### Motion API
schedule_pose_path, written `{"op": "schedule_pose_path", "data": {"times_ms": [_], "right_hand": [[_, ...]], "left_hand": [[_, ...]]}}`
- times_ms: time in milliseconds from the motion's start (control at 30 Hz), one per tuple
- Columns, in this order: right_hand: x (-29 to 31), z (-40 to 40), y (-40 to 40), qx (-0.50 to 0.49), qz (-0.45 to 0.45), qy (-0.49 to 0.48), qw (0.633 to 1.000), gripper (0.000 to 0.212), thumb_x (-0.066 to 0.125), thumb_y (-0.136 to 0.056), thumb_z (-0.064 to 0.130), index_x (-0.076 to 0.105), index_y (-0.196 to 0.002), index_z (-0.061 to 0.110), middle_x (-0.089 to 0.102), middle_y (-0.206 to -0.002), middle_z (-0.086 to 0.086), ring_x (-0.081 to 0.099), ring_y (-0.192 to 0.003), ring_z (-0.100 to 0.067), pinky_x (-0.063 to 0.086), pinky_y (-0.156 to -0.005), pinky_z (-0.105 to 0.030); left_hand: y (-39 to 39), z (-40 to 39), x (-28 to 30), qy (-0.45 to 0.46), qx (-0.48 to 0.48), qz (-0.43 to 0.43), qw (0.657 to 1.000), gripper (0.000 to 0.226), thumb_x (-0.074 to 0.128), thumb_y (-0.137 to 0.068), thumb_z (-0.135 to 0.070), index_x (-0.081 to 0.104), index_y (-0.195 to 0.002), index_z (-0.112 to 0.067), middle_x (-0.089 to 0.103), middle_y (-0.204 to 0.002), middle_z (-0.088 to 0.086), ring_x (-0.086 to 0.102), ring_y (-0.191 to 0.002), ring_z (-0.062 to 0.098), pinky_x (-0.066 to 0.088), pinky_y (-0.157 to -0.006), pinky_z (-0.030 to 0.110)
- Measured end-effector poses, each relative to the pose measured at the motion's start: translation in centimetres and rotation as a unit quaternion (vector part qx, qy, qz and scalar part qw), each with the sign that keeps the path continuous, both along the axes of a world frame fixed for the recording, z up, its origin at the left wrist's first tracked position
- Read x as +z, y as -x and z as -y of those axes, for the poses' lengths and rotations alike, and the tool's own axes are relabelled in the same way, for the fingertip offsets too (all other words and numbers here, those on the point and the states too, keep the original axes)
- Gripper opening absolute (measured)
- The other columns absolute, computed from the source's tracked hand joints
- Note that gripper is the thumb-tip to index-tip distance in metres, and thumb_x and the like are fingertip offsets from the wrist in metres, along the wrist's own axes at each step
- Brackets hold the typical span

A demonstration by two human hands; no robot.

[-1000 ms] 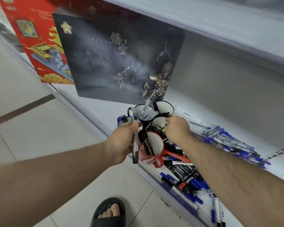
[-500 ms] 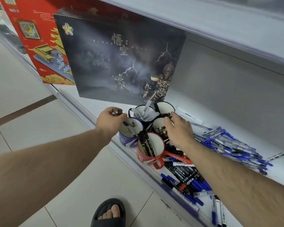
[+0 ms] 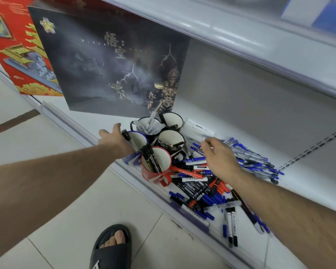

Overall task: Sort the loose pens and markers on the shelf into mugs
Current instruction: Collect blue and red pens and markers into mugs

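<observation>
Several mugs stand clustered on the white shelf [image 3: 306, 167]. A red mug [image 3: 164, 162] in front holds black markers, and a blue-rimmed mug [image 3: 139, 139] stands to its left. Behind them are a black mug with clear pens [image 3: 144, 122], a black mug [image 3: 173, 120] and another black mug [image 3: 170, 137]. My left hand [image 3: 113, 139] is spread open beside the blue-rimmed mug, and a black marker [image 3: 126, 136] leans at that mug's rim. My right hand [image 3: 220, 159] hovers over the loose pile of markers [image 3: 198, 189] and blue-capped pens [image 3: 258, 165], holding nothing.
A large dark picture box [image 3: 109, 65] leans behind the mugs, with a red box [image 3: 12, 47] further left. An upper shelf [image 3: 241, 33] overhangs. The shelf's front rail [image 3: 72, 123] meets the tiled floor, where my foot in a black sandal [image 3: 111, 247] stands.
My left hand carried a black marker up to the blue-rimmed mug, let it go and opened. My right hand moved from the mugs rightward over the pen pile.
</observation>
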State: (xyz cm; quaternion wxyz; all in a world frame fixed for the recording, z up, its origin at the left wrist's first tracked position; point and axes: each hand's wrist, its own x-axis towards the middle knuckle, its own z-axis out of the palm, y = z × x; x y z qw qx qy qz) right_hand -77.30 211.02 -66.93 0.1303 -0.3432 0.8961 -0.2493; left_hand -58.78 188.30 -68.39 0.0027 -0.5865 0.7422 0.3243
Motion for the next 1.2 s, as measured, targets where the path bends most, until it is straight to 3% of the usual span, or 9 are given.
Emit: {"op": "schedule_pose_path", "data": {"times_ms": [167, 367, 467, 567, 633, 733, 967, 1100, 1200], "right_hand": [[1.4, -6.2, 1.5, 0.000, -0.008, -0.122, 0.992, 0.049, 0.034, -0.101, 0.054, 0.056, -0.129, 0.019, 0.062, -0.123, -0.006, 0.058, -0.109, -0.022, 0.049, -0.094, -0.038], [-1.1, -12.6, 2.8, -0.040, 0.051, -0.241, 0.968, 0.048, 0.051, -0.096, 0.051, 0.054, -0.130, 0.017, 0.063, -0.117, -0.006, 0.059, -0.096, -0.020, 0.049, -0.082, -0.031], [-3.9, -15.0, 3.2, -0.072, 0.089, -0.340, 0.934, 0.093, 0.067, -0.078, 0.064, 0.033, -0.149, 0.015, 0.044, -0.146, -0.012, 0.047, -0.128, -0.029, 0.045, -0.102, -0.038], [-6.4, -16.6, 2.7, -0.104, 0.100, -0.433, 0.890, 0.150, 0.070, -0.046, 0.088, -0.003, -0.157, 0.017, 0.005, -0.163, -0.015, 0.009, -0.150, -0.035, 0.019, -0.119, -0.050], [-7.5, -17.0, 2.5, -0.123, 0.107, -0.447, 0.879, 0.167, 0.063, -0.031, 0.097, -0.018, -0.155, 0.019, -0.016, -0.163, -0.014, -0.009, -0.151, -0.035, 0.007, -0.119, -0.057], [-8.8, -16.7, 2.4, -0.171, 0.153, -0.414, 0.881, 0.182, 0.050, -0.008, 0.103, -0.022, -0.153, 0.021, -0.020, -0.162, -0.012, -0.011, -0.150, -0.035, 0.009, -0.118, -0.062], [-11.1, -15.4, 0.7, -0.173, 0.068, -0.409, 0.893, 0.155, 0.063, -0.036, 0.096, -0.001, -0.153, 0.017, 0.023, -0.150, -0.018, 0.028, -0.138, -0.037, 0.036, -0.105, -0.054], [-11.2, -15.6, 1.4, -0.161, 0.060, -0.397, 0.902, 0.140, 0.070, -0.049, 0.087, 0.011, -0.152, 0.013, 0.026, -0.149, -0.016, 0.031, -0.136, -0.034, 0.036, -0.106, -0.048], [-10.9, -16.4, 2.0, -0.139, 0.031, -0.395, 0.908, 0.128, 0.067, -0.054, 0.087, 0.023, -0.149, 0.014, 0.030, -0.148, -0.014, 0.032, -0.136, -0.033, 0.037, -0.107, -0.046]], "left_hand": [[1.9, -2.8, 1.2, 0.156, -0.107, -0.046, 0.981, 0.083, 0.073, -0.074, -0.023, 0.027, -0.143, -0.031, 0.030, -0.129, 0.016, 0.043, -0.113, 0.039, 0.046, -0.090, 0.048], [5.3, -12.5, 3.1, 0.156, -0.335, -0.122, 0.921, 0.078, 0.071, -0.076, -0.019, 0.031, -0.142, -0.027, 0.033, -0.132, 0.009, 0.049, -0.114, 0.033, 0.048, -0.090, 0.043], [6.0, -15.8, 2.0, 0.111, -0.419, -0.107, 0.895, 0.080, 0.071, -0.078, -0.022, 0.028, -0.145, -0.026, 0.031, -0.134, 0.007, 0.048, -0.117, 0.029, 0.044, -0.091, 0.035], [6.0, -17.2, 0.6, 0.054, -0.443, -0.077, 0.892, 0.075, 0.068, -0.081, -0.022, 0.027, -0.144, -0.024, 0.030, -0.139, 0.007, 0.051, -0.114, 0.029, 0.041, -0.083, 0.029], [6.1, -17.7, -0.1, 0.018, -0.435, -0.065, 0.898, 0.072, 0.067, -0.081, -0.020, 0.029, -0.143, -0.023, 0.030, -0.141, 0.007, 0.054, -0.111, 0.028, 0.041, -0.080, 0.027], [6.4, -18.2, -0.5, -0.012, -0.419, -0.056, 0.906, 0.070, 0.067, -0.081, -0.020, 0.031, -0.141, -0.024, 0.033, -0.140, 0.005, 0.055, -0.094, 0.022, 0.042, -0.070, 0.028], [7.0, -19.0, -0.9, -0.059, -0.412, -0.066, 0.907, 0.065, 0.067, -0.083, -0.018, 0.034, -0.139, -0.025, 0.045, -0.127, 0.002, 0.053, -0.085, 0.013, 0.041, -0.064, 0.023], [7.2, -20.0, -1.1, -0.097, -0.416, -0.065, 0.902, 0.061, 0.066, -0.085, -0.015, 0.035, -0.137, -0.025, 0.051, -0.095, -0.005, 0.053, -0.068, 0.008, 0.038, -0.049, 0.020], [7.6, -20.8, -1.0, -0.104, -0.438, -0.071, 0.890, 0.058, 0.065, -0.085, -0.014, 0.037, -0.135, -0.023, 0.053, -0.091, -0.006, 0.051, -0.067, 0.005, 0.036, -0.050, 0.017]]}}
